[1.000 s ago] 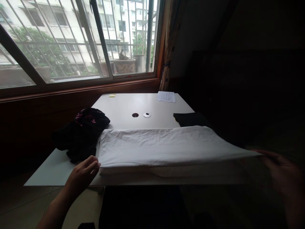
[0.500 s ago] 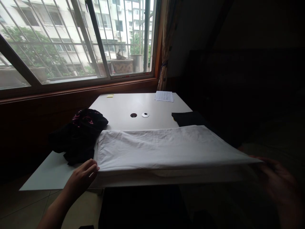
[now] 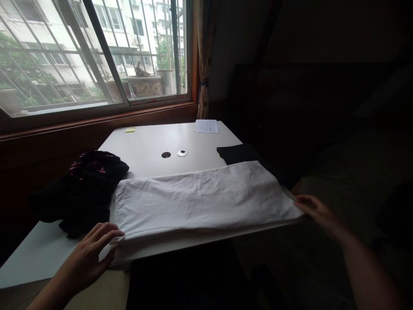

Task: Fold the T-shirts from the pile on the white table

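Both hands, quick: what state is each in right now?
Left hand: open, thumb apart, fingertips at the near left corner of the white cloth.
Right hand: closed, holding the right end of the white cloth.

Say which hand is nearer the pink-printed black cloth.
Left. Left hand: just in front of the black cloth; right hand: across the white cloth, at its right end.

A head-worn camera looks forward and down across the nearby white table [image 3: 145, 144].
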A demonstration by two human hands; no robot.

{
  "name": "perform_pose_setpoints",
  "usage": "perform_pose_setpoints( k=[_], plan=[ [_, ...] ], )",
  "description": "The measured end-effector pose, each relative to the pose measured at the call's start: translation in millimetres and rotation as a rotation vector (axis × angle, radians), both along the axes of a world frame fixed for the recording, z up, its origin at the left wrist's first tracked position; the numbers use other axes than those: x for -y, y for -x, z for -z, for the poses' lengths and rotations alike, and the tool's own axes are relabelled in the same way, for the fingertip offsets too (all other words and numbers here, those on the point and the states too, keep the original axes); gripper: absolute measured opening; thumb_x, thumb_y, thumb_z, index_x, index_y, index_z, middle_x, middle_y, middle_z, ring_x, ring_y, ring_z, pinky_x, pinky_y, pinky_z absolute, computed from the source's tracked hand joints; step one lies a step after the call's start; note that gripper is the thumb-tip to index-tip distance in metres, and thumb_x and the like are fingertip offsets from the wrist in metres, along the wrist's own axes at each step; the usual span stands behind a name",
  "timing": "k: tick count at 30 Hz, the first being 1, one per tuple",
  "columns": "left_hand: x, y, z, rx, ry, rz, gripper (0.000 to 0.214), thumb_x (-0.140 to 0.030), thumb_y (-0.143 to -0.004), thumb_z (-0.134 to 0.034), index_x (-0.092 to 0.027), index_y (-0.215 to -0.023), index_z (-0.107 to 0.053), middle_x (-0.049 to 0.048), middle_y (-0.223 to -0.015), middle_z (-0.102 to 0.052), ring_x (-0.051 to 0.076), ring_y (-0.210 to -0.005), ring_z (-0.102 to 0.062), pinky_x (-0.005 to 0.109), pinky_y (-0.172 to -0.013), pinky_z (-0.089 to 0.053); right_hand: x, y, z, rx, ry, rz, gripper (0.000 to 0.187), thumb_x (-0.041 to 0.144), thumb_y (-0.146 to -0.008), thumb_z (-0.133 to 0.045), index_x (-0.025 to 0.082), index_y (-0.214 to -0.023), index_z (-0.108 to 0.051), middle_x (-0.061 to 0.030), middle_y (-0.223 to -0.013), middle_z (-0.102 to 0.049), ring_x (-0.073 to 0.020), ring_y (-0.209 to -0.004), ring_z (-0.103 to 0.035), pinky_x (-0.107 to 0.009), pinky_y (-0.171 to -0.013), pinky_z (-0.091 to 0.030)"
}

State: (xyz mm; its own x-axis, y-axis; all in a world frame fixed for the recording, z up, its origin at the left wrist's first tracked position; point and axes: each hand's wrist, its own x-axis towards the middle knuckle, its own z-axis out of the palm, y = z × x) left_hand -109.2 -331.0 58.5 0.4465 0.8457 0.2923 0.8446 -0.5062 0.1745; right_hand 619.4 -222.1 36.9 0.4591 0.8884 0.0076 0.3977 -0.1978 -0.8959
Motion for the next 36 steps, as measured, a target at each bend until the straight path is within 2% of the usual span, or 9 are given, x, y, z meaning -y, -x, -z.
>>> perform_pose_setpoints(
  k=[4, 7, 11, 17, 22, 26, 31, 36],
  plan=[
    [-9.5, -12.5, 7.3, -0.009, -0.046, 0.049, 0.017, -0.028, -0.096, -0.063, -0.026, -0.111, -0.070, 0.0062, -0.103, -0.069, 0.019, -0.093, -0.064, 0.028, -0.080, -0.055, -10.5, 5.8, -6.1, -0.117, 0.033, -0.064, 0.047, 0.018, -0.049, -0.086, 0.026, -0.093, -0.070, -0.0025, -0.095, -0.072, -0.0252, -0.095, -0.067, -0.028, -0.074, -0.055],
    [-18.5, -14.8, 14.4, 0.012, -0.080, 0.090, 0.014, -0.027, -0.099, -0.057, -0.024, -0.100, -0.071, 0.0045, -0.094, -0.068, 0.016, -0.083, -0.064, 0.024, -0.074, -0.054, -22.9, 8.8, -16.4, -0.151, 0.016, -0.075, 0.046, 0.017, -0.059, -0.087, 0.024, -0.102, -0.072, -0.0037, -0.093, -0.072, -0.0208, -0.093, -0.066, -0.024, -0.075, -0.053],
    [-20.6, -14.5, 11.7, 0.015, -0.010, 0.098, 0.015, -0.025, -0.099, -0.056, -0.024, -0.097, -0.070, 0.0038, -0.093, -0.068, 0.014, -0.080, -0.065, 0.021, -0.071, -0.053, -35.7, 14.4, -34.7, -0.233, -0.046, -0.053, 0.037, 0.016, -0.068, -0.083, 0.023, -0.103, -0.071, -0.0036, -0.092, -0.072, -0.0177, -0.088, -0.065, -0.020, -0.066, -0.051],
    [-14.0, -10.4, 10.0, 0.009, 0.033, 0.076, 0.014, -0.026, -0.097, -0.060, -0.025, -0.107, -0.070, 0.0048, -0.099, -0.068, 0.016, -0.087, -0.066, 0.023, -0.077, -0.054, -42.2, 20.3, -53.0, -0.340, -0.115, -0.039, 0.036, 0.015, -0.066, -0.086, 0.023, -0.096, -0.068, -0.0010, -0.094, -0.071, -0.0148, -0.077, -0.063, -0.019, -0.057, -0.052],
    [-12.2, 2.3, 18.3, -0.013, 0.031, 0.060, 0.019, -0.022, -0.096, -0.057, -0.026, -0.110, -0.069, 0.0052, -0.104, -0.068, 0.016, -0.090, -0.067, 0.023, -0.078, -0.055, -44.1, 19.8, -56.7, -0.444, -0.152, 0.002, 0.032, 0.012, -0.068, -0.083, 0.021, -0.096, -0.071, -0.0004, -0.090, -0.070, -0.0126, -0.073, -0.062, -0.016, -0.056, -0.052],
    [-12.4, 7.0, 19.6, -0.042, 0.009, 0.032, 0.020, -0.021, -0.094, -0.056, -0.026, -0.108, -0.069, 0.0049, -0.102, -0.069, 0.016, -0.086, -0.067, 0.022, -0.075, -0.055, -44.0, 15.8, -53.7, -0.480, -0.154, 0.040, 0.035, 0.011, -0.067, -0.082, 0.021, -0.099, -0.075, -0.0013, -0.088, -0.069, -0.0135, -0.074, -0.063, -0.016, -0.057, -0.055],
    [-17.5, 3.4, 13.7, -0.082, -0.034, 0.044, 0.017, -0.029, -0.098, -0.055, -0.027, -0.105, -0.071, 0.0037, -0.095, -0.069, 0.016, -0.083, -0.066, 0.021, -0.069, -0.053, -48.6, 12.2, -53.1, -0.465, -0.150, 0.092, 0.037, 0.009, -0.065, -0.081, 0.021, -0.099, -0.076, -0.0025, -0.091, -0.071, -0.0142, -0.076, -0.065, -0.015, -0.058, -0.056],
    [-22.7, 2.2, 2.9, -0.075, -0.028, 0.039, 0.025, -0.037, -0.104, -0.049, -0.027, -0.099, -0.072, 0.0021, -0.087, -0.067, 0.013, -0.075, -0.062, 0.018, -0.062, -0.049, -56.2, 16.2, -59.0, -0.433, -0.174, 0.093, 0.035, 0.008, -0.066, -0.080, 0.021, -0.098, -0.076, -0.0023, -0.088, -0.071, -0.0123, -0.073, -0.065, -0.012, -0.057, -0.055]
  ],
)
